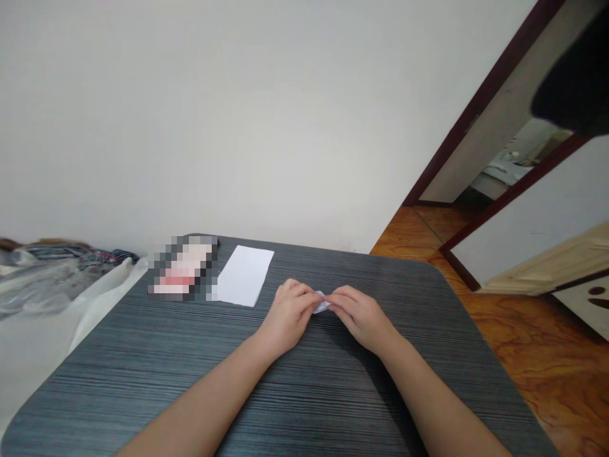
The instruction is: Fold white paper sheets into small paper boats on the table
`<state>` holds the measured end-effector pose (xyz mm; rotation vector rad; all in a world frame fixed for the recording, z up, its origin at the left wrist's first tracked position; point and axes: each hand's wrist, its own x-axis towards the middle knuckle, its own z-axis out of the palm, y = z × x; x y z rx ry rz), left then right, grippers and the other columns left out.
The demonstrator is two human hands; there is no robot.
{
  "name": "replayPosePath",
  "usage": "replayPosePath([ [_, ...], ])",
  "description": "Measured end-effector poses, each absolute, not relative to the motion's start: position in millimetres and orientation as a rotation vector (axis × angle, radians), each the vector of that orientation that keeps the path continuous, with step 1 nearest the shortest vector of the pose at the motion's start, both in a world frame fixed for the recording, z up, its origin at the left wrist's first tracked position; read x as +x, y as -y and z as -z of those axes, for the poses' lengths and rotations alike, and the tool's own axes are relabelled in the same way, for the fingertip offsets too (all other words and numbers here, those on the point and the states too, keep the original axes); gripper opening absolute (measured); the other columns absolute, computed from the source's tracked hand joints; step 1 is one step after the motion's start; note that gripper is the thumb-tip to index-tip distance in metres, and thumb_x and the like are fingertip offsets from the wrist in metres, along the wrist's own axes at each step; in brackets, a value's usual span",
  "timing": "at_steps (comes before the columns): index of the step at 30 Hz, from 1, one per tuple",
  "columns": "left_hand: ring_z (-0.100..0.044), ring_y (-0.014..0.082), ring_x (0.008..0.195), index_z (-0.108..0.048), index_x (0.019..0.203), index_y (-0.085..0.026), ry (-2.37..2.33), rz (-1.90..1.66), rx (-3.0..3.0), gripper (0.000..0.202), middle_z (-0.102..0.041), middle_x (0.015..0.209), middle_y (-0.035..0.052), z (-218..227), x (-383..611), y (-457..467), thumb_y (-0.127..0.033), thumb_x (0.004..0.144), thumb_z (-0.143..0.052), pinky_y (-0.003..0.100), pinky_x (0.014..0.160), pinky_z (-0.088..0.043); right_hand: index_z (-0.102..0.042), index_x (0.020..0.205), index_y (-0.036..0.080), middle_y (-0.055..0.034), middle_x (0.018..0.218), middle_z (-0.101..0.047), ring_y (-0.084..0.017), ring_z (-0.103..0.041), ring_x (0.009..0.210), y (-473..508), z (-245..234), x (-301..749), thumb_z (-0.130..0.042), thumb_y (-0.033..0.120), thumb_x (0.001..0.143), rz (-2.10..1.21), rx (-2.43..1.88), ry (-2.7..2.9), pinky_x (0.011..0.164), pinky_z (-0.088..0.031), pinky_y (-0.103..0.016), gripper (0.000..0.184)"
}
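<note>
Forearms (pixel 204 400) angled inward toward one small pinch

Behind everything, a pale wall (pixel 285 127) is seen, against which the far edge of a dark, streaked table (pixel 190 336) appears to be set. To the right, a wood-patterned floor (pixel 523 343) is shown, crossed by a dark red door frame (pixel 471 114). At the left, a white covering (pixel 28 368) is spread beside the table. Part of the upper right corner is blocked by a blurred black shape (pixel 580 76) that cannot be identified.

At the table's far left, a flat item (pixel 183 263) is hidden by pixelation. Just beside it, white paper (pixel 245 276) is laid flat; whether one sheet or several are stacked cannot be told. Both are placed off to the side, by which, it may be judged, the middle is left free for handling while the paper is left within reach.

Over that middle, the left hand (pixel 290 314) and the right hand (pixel 356 314) are set nearly together. By the fingertips of both, a small white piece (pixel 321 306), apparently folded paper, is gripped from opposite sides; whether the tabletop is touched by it cannot be told. Fingertips rather than palms seem to be used because so little is there to be held, and by two pinches it can be steadied.
</note>
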<state>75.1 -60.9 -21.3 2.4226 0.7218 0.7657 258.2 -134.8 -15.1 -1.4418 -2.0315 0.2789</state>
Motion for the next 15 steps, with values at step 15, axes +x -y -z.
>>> replayPosePath([
  [15, -0.051, 0.0211, 0.097, -0.061, 0.095, -0.02, -0.844, -0.943, 2.319, 0.019, -0.059, 0.098, 0.0059, 24, 81, 56, -0.021, 0.086, -0.043, 0.038, 0.088, -0.04, -0.057, 0.082, 0.018, -0.0076, 0.079, -0.061, -0.021, -0.057, 0.073, 135, 26, 370, -0.047, 0.025, 0.085, 0.289, -2.274, 1.333, 0.064, -0.04, -0.03, 0.013],
])
